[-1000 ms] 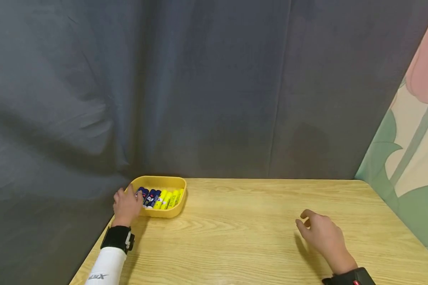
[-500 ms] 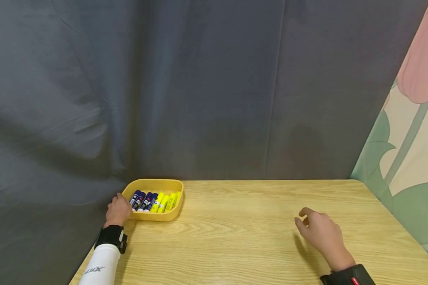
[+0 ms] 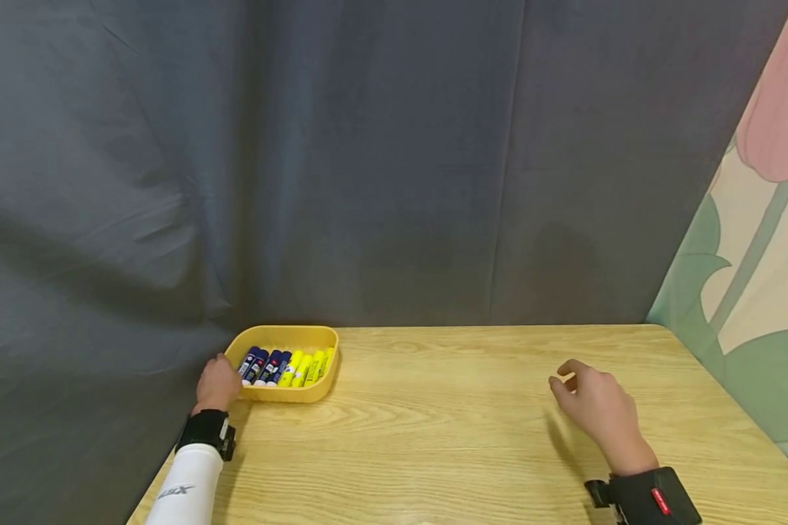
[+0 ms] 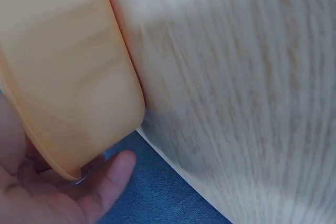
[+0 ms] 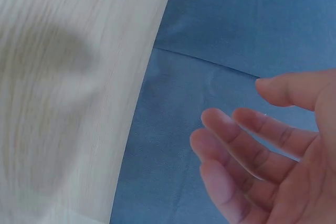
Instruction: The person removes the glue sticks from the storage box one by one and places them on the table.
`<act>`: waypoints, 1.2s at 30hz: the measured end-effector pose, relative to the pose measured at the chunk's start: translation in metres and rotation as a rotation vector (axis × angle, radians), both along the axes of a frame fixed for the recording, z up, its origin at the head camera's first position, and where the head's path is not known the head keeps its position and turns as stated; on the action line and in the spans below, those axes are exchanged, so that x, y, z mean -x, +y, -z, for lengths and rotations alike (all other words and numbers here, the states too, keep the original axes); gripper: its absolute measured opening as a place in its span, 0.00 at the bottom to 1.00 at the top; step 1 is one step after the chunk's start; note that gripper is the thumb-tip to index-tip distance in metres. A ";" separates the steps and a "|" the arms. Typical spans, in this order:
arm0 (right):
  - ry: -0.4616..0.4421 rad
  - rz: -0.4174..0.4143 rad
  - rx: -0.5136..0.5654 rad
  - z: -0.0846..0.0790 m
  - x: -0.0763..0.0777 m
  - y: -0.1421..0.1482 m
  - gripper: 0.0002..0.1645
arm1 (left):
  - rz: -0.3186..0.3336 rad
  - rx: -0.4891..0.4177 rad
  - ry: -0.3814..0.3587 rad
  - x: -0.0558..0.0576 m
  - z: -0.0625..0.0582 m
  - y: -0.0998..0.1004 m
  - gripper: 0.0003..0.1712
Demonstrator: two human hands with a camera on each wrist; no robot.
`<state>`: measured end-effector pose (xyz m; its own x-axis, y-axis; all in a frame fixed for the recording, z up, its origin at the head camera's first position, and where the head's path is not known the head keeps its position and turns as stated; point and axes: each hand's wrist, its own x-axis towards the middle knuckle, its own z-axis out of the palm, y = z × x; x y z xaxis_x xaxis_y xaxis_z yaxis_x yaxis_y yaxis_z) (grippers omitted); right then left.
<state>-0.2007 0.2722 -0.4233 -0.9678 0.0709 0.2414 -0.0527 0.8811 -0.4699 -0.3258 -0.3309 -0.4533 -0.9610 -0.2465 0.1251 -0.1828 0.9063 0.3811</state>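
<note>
On the table's far left stands a yellow plastic basket (image 3: 282, 394). Inside it lies a row of small stick-shaped tubes resembling glue sticks: several dark blue tubes (image 3: 263, 367) with white ends at the left, several yellow tubes (image 3: 303, 370) at the right. My left hand (image 3: 217, 382) grips the basket's left rim; in the left wrist view its fingers (image 4: 113, 179) and palm lie around the rim at the corner. My right hand (image 3: 603, 412) hovers above the table on the right, fingers loosely bent, holding nothing; the right wrist view shows its relaxed fingers (image 5: 244, 148).
The light wood table (image 3: 433, 437) ends at a dark grey curtain (image 3: 394, 182) along the back and left. A wall panel with a painted flower (image 3: 755, 240) borders the right side.
My left hand has moved from over the basket's left end, beside the blue tubes, down and outward to its left rim. The right hand has stayed nearly still. The view has shifted slightly.
</note>
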 end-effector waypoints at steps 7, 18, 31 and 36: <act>-0.004 -0.020 -0.005 0.002 0.005 -0.002 0.21 | -0.044 -0.083 0.107 -0.011 0.005 -0.013 0.12; -0.041 -0.031 -0.003 0.000 0.004 -0.003 0.23 | -0.030 -0.056 0.055 -0.020 -0.001 0.020 0.25; -0.062 -0.026 -0.004 0.002 -0.009 -0.002 0.23 | 0.016 -0.017 0.026 -0.049 0.007 0.073 0.28; -0.052 -0.040 -0.006 0.000 -0.012 -0.007 0.22 | 0.005 0.010 0.021 -0.061 0.004 0.098 0.25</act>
